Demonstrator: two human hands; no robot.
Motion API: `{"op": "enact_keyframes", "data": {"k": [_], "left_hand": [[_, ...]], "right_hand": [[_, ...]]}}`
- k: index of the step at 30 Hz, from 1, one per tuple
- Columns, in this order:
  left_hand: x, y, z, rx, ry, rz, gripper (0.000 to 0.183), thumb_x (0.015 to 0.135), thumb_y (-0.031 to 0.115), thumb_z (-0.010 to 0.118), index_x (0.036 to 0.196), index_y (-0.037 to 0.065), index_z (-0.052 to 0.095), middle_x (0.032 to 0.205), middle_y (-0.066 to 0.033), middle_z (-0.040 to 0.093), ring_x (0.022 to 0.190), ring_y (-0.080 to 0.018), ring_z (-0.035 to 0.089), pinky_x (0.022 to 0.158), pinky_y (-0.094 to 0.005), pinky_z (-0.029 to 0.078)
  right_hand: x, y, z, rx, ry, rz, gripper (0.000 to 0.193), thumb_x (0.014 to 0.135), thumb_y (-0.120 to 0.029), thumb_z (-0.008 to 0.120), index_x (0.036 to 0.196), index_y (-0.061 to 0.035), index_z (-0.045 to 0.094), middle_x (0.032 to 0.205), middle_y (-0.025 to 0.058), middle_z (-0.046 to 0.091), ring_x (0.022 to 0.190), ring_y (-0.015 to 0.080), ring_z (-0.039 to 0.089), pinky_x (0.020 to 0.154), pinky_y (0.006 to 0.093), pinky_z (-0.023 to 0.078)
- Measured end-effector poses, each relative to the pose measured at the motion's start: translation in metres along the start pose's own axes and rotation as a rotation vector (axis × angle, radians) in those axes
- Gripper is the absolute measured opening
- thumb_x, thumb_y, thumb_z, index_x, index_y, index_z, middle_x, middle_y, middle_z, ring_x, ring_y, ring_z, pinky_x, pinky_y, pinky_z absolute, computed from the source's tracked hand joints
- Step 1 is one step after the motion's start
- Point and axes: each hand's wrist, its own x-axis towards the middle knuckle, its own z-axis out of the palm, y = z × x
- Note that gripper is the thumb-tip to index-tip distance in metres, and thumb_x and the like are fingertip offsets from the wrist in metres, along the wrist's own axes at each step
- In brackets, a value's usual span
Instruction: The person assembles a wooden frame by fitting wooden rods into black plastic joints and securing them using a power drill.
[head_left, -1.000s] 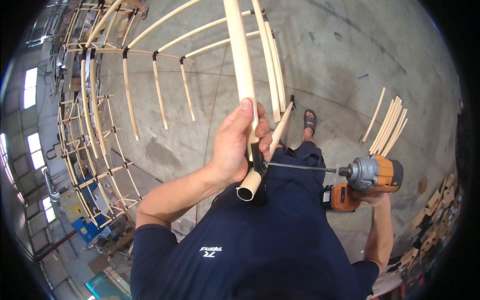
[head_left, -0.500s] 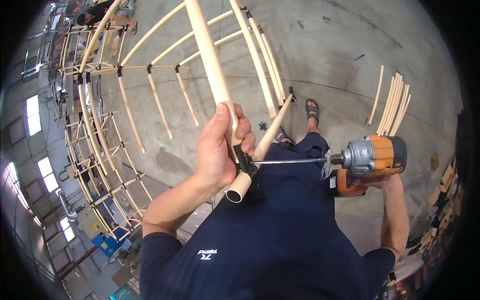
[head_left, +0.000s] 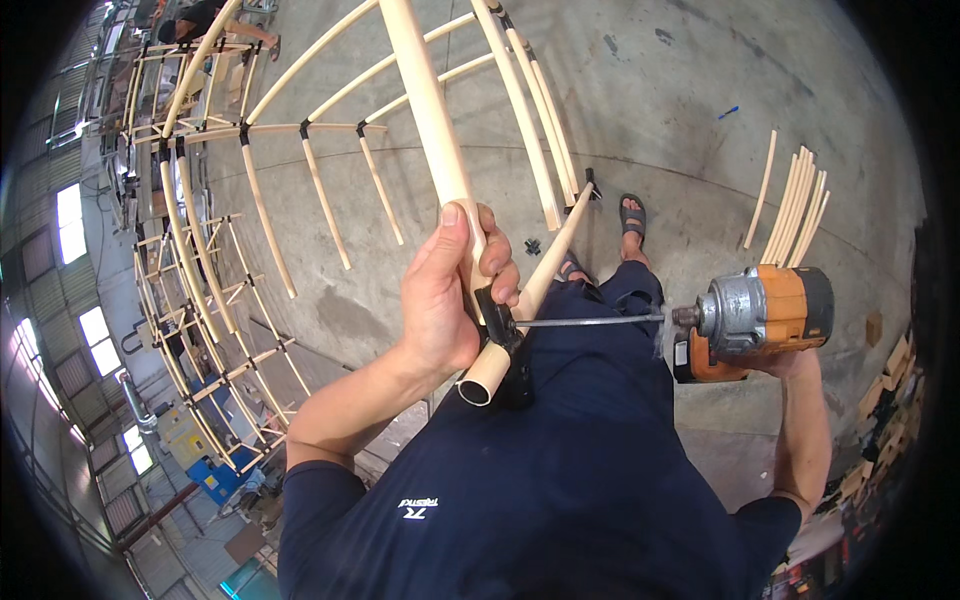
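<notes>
Head view: the black joint (head_left: 497,318) sits before your shirt (head_left: 540,465), between the upper pipe (head_left: 425,110) and lower pipe (head_left: 487,374). Both 2 look stiff, light, perhaps slick; hold close to the joint, as your left hand (head_left: 440,290) does, its grip wrapped snugly round the upper pipe. Your right hand (head_left: 787,362) grips the probably heavy orange driver (head_left: 765,308) by its handle, the long bit (head_left: 590,321) reaching the joint. Rods (head_left: 787,210) lie beyond.
</notes>
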Motion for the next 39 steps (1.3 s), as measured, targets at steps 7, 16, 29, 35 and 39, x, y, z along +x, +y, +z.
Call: {"op": "enact_keyframes", "data": {"k": [7,16,29,35,39], "left_hand": [[0.001,0.000,-0.001,-0.027,-0.010,-0.008,0.040,0.106,0.051,0.039,0.106,0.013,0.049,0.075,0.0022,0.042,0.061,-0.0122,0.044,0.061,-0.0273,0.040],[0.003,-0.003,-0.002,-0.079,-0.016,-0.007,0.038,0.106,0.048,0.042,0.106,0.011,0.051,0.074,0.0013,0.044,0.068,-0.0148,0.049,0.068,-0.0310,0.045],[0.005,-0.005,0.000,-0.123,-0.051,0.039,0.037,0.107,0.044,0.043,0.103,0.009,0.052,0.074,-0.0015,0.048,0.073,-0.0187,0.058,0.078,-0.0373,0.052],[0.009,-0.003,-0.010,-0.141,-0.115,0.036,0.036,0.108,0.042,0.043,0.105,0.008,0.053,0.079,-0.0024,0.053,0.078,-0.0205,0.061,0.081,-0.0384,0.052],[0.016,0.027,-0.048,0.494,-0.283,0.044,0.040,0.107,0.038,0.043,0.123,0.004,0.057,0.104,-0.0097,0.067,0.102,-0.0236,0.063,0.101,-0.0422,0.047]], "right_hand": [[0.006,-0.006,-0.006,-0.043,-0.020,0.016,0.070,0.068,-0.034,0.090,0.126,-0.0095,0.062,0.120,0.0048,0.065,0.107,0.0223,0.062,0.093,0.0389,0.051],[0.009,-0.011,-0.019,-0.082,-0.050,0.048,0.067,0.070,-0.034,0.088,0.126,-0.0083,0.061,0.119,0.0056,0.065,0.105,0.0219,0.062,0.091,0.0385,0.051],[0.015,-0.005,-0.023,-0.057,-0.064,0.052,0.065,0.075,-0.034,0.086,0.127,-0.0066,0.060,0.119,0.0067,0.064,0.103,0.0213,0.062,0.088,0.0379,0.052],[0.032,0.005,-0.061,0.257,-0.024,0.103,0.063,0.077,-0.034,0.084,0.127,-0.0058,0.059,0.118,0.0072,0.064,0.102,0.0210,0.062,0.087,0.0376,0.053],[0.039,0.017,-0.093,0.695,0.139,0.180,0.062,0.078,-0.034,0.083,0.128,-0.0052,0.059,0.118,0.0076,0.064,0.101,0.0208,0.062,0.086,0.0374,0.053]]}}
